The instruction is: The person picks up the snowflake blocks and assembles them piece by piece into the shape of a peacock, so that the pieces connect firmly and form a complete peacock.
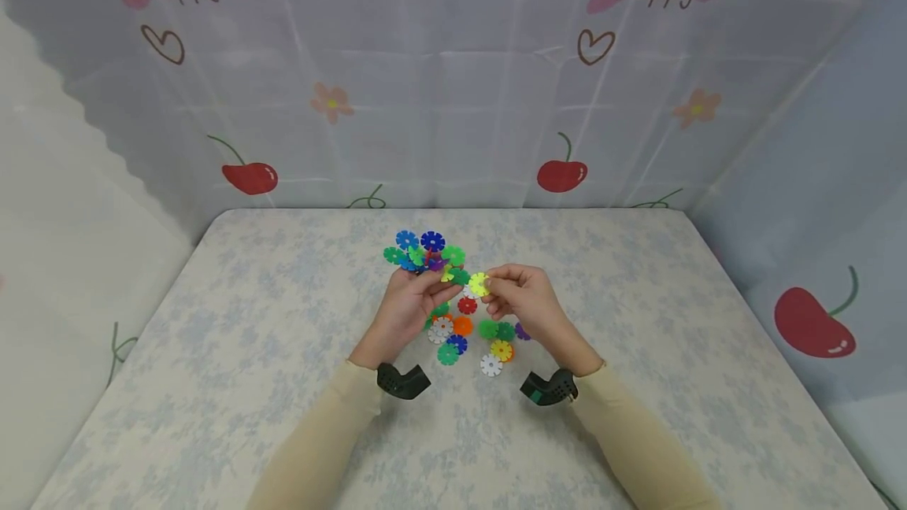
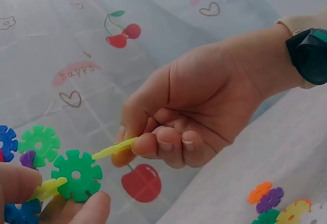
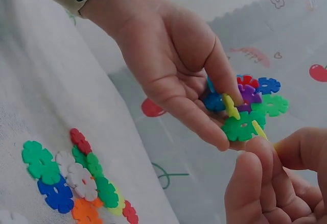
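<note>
Above the table, my left hand [image 1: 405, 309] holds a cluster of interlocked notched plastic discs [image 1: 407, 240] in blue, green, red, purple and yellow. Its thumb lies over a yellow disc [image 3: 230, 106] that is slotted to a green disc [image 2: 84, 185] at the cluster's near side. My right hand [image 1: 530, 299] pinches another yellow disc [image 1: 479, 284] between thumb and index finger. In the left wrist view this yellow disc is edge-on, its tip at the green disc's rim. How deep it sits in a notch I cannot tell. Fingers hide part of the cluster.
Loose discs lie on the patterned tabletop [image 1: 248, 337] below my hands: orange [image 1: 463, 326], white [image 1: 491, 366], red [image 1: 467, 305] and purple [image 1: 522, 331] ones among several others. A printed curtain [image 1: 439, 101] hangs behind the table's far edge.
</note>
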Motion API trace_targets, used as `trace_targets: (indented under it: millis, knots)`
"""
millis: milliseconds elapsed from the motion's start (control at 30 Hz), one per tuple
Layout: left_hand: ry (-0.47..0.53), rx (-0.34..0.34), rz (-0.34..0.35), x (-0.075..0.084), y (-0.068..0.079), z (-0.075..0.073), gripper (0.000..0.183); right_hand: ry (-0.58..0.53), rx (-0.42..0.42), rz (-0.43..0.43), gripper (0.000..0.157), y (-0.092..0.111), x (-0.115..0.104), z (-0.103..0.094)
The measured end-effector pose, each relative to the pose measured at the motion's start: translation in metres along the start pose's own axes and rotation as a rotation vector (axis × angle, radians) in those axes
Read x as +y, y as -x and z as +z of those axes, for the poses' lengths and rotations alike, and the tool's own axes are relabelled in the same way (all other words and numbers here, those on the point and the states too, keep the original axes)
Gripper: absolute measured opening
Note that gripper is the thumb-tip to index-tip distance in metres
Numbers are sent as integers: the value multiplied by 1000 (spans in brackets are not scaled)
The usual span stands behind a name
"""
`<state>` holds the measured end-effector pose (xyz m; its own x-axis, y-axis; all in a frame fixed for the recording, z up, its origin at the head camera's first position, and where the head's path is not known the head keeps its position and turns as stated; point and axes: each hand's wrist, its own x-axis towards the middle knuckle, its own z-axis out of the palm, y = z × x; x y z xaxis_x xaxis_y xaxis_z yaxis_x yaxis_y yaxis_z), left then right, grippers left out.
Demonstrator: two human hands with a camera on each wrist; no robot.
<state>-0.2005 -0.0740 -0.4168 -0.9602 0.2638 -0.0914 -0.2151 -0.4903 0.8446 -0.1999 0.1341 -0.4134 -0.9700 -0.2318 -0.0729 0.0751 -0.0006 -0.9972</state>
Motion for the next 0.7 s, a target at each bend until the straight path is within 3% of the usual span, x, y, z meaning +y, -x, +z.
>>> trace_targets:
  millis: [233,500,700]
  knots:
    - [-10,-21,3,-1,0,1,23,-18,2,11,18,-1,0,0]
    - [-111,-20,-20,-2,1,2,19,-10,-31,37,17,1,-2,1]
    - [-226,-5,-65,-6,2,2,40,-36,-42,107,12,0,0,-2]
